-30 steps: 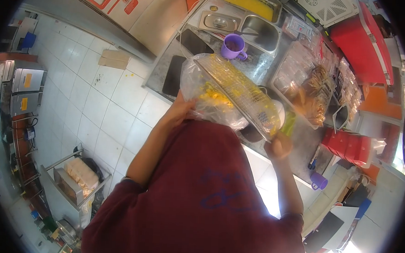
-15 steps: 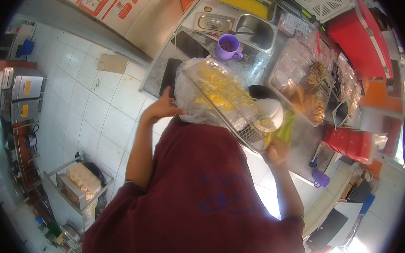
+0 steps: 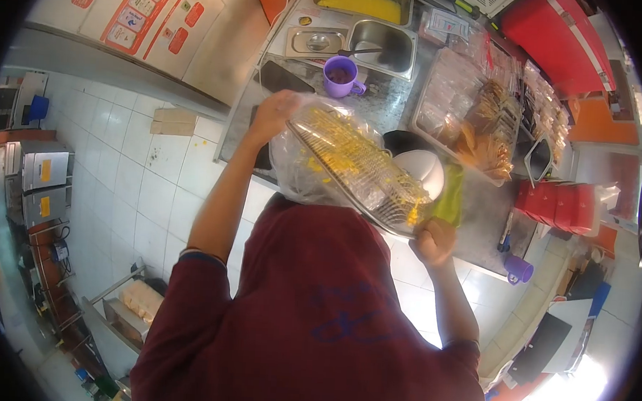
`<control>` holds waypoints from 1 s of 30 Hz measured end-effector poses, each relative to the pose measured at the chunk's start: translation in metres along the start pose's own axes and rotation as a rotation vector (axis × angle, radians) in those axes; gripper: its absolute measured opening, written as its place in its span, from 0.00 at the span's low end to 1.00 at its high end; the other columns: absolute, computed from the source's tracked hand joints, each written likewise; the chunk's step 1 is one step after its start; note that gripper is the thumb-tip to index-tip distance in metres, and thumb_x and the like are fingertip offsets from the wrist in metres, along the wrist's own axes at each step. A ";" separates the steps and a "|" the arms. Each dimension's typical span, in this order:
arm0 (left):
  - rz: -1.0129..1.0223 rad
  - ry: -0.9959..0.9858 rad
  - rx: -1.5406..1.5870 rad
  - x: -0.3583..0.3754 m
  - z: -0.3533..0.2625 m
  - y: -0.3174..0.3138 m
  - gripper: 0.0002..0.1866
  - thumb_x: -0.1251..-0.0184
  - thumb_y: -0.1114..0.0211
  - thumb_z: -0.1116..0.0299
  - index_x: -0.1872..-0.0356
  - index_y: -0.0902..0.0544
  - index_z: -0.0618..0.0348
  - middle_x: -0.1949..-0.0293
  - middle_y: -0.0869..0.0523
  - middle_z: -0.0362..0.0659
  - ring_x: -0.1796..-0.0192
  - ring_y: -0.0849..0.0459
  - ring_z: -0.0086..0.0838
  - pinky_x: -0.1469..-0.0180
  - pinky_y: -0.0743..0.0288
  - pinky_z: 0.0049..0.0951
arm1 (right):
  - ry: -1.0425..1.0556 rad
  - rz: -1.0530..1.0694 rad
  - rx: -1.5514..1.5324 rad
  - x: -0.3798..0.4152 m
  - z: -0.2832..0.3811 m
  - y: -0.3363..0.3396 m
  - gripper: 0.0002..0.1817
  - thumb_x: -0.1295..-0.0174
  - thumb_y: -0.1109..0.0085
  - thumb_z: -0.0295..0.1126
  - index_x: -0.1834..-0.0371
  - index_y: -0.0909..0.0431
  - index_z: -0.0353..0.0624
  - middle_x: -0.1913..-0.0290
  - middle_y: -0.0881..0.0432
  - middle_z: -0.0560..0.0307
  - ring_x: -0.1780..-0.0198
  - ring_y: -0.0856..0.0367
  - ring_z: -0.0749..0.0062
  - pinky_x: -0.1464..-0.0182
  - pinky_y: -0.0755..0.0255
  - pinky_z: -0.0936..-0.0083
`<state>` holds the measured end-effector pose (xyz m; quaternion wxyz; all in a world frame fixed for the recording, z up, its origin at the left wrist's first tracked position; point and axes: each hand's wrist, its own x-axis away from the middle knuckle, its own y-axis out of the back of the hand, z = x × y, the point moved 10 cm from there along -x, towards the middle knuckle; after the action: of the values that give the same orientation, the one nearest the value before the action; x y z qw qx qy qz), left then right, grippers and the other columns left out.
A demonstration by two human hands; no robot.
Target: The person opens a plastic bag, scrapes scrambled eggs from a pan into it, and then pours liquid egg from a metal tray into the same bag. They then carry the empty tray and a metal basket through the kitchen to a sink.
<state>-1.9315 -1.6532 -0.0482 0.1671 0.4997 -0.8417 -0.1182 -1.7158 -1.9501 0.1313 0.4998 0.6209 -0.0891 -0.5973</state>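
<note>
A wire rack (image 3: 352, 158) with yellow shreds stuck across its mesh tilts in front of my body. Its upper left end lies against a clear plastic bag (image 3: 293, 170), and some shreds show around the mesh. My left hand (image 3: 273, 118) is closed on the bag's upper edge, beside the rack's corner; its fingertips are partly hidden. My right hand (image 3: 435, 241) grips the rack's lower right end with curled fingers. Just behind that hand lies something bright green (image 3: 449, 196), perhaps a cloth. A white bowl (image 3: 423, 171) sits behind the rack.
On the counter (image 3: 479, 223) stand a purple mug (image 3: 340, 77), a steel pan (image 3: 380, 44) and a tray of yellow food (image 3: 364, 3). A clear tub of wrapped items (image 3: 478, 107) is to the right. Another purple mug (image 3: 518, 269) lies near the counter's edge.
My left hand has moved up from beside the bag, fingers spread, to its upper edge and closed there. My right hand keeps its grip on the rack's lower end.
</note>
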 end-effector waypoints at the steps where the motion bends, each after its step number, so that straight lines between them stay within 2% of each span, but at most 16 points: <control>1: -0.088 -0.045 0.059 0.006 -0.010 0.009 0.18 0.32 0.40 0.60 0.51 0.19 0.65 0.53 0.17 0.46 0.50 0.20 0.29 0.46 0.29 0.27 | 0.000 -0.013 0.025 0.000 0.001 0.004 0.18 0.76 0.42 0.17 0.83 0.42 0.44 0.84 0.36 0.61 0.86 0.35 0.73 0.89 0.46 0.75; 3: -0.259 -0.139 0.181 0.022 -0.025 0.023 0.14 0.31 0.42 0.65 0.55 0.18 0.66 0.55 0.16 0.45 0.52 0.20 0.28 0.46 0.29 0.27 | 0.026 -0.053 0.010 0.002 0.004 0.007 0.18 0.77 0.43 0.18 0.83 0.42 0.44 0.84 0.36 0.61 0.86 0.35 0.73 0.89 0.46 0.75; 4: -0.233 -0.124 0.155 0.024 -0.023 0.020 0.13 0.31 0.42 0.66 0.54 0.19 0.66 0.55 0.16 0.44 0.52 0.20 0.28 0.46 0.29 0.26 | 0.039 -0.070 0.005 0.003 0.007 0.009 0.18 0.77 0.43 0.19 0.83 0.42 0.44 0.83 0.35 0.61 0.86 0.35 0.73 0.89 0.46 0.75; 7: -0.212 -0.080 0.171 0.032 -0.015 0.021 0.13 0.30 0.43 0.67 0.53 0.20 0.66 0.56 0.16 0.43 0.52 0.20 0.26 0.46 0.29 0.25 | -0.029 0.059 -0.133 0.011 -0.004 -0.021 0.18 0.76 0.42 0.21 0.83 0.43 0.44 0.83 0.35 0.61 0.85 0.35 0.72 0.89 0.45 0.75; 10: -0.257 -0.047 0.315 0.036 -0.007 0.026 0.13 0.30 0.43 0.67 0.52 0.21 0.65 0.57 0.17 0.42 0.53 0.21 0.24 0.47 0.29 0.24 | -0.007 0.013 -0.004 0.018 0.000 -0.017 0.18 0.75 0.41 0.24 0.83 0.42 0.44 0.82 0.34 0.60 0.85 0.34 0.73 0.89 0.44 0.75; 15: -0.216 -0.014 0.416 0.039 -0.004 0.020 0.12 0.29 0.44 0.67 0.52 0.22 0.64 0.56 0.18 0.40 0.53 0.22 0.22 0.48 0.29 0.23 | -0.014 0.032 -0.056 0.004 -0.004 -0.017 0.18 0.72 0.40 0.23 0.83 0.42 0.44 0.82 0.34 0.61 0.85 0.34 0.74 0.89 0.44 0.76; 19: -0.226 -0.004 0.382 0.041 -0.005 0.022 0.13 0.29 0.44 0.66 0.51 0.22 0.63 0.56 0.18 0.40 0.52 0.22 0.22 0.48 0.30 0.23 | 0.042 0.006 -0.023 0.001 0.001 -0.008 0.16 0.69 0.38 0.23 0.83 0.39 0.43 0.82 0.34 0.61 0.85 0.33 0.74 0.89 0.44 0.77; 22: -0.210 0.007 0.396 0.040 -0.004 0.018 0.13 0.29 0.44 0.66 0.51 0.22 0.63 0.56 0.18 0.40 0.52 0.23 0.22 0.47 0.31 0.22 | -0.030 0.183 -0.090 0.002 -0.013 -0.030 0.15 0.68 0.38 0.23 0.83 0.38 0.43 0.82 0.33 0.60 0.84 0.31 0.73 0.88 0.42 0.76; 25: -0.218 0.011 0.339 0.041 -0.004 0.020 0.13 0.29 0.44 0.66 0.51 0.22 0.63 0.56 0.18 0.40 0.51 0.23 0.22 0.46 0.31 0.22 | 0.022 0.073 -0.042 -0.015 -0.005 -0.005 0.14 0.67 0.38 0.23 0.83 0.37 0.44 0.82 0.33 0.60 0.83 0.31 0.72 0.87 0.40 0.75; 30: -0.171 0.037 0.394 0.038 0.001 0.013 0.14 0.29 0.45 0.66 0.49 0.23 0.63 0.55 0.17 0.41 0.51 0.22 0.23 0.46 0.31 0.22 | -0.121 0.175 -0.084 -0.012 -0.022 -0.022 0.14 0.66 0.39 0.20 0.83 0.36 0.45 0.81 0.32 0.59 0.83 0.30 0.68 0.84 0.37 0.72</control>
<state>-1.9592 -1.6801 -0.0381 0.0707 0.5942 -0.7999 0.0441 -1.7110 -1.9198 0.1181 0.5694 0.5521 -0.1475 -0.5910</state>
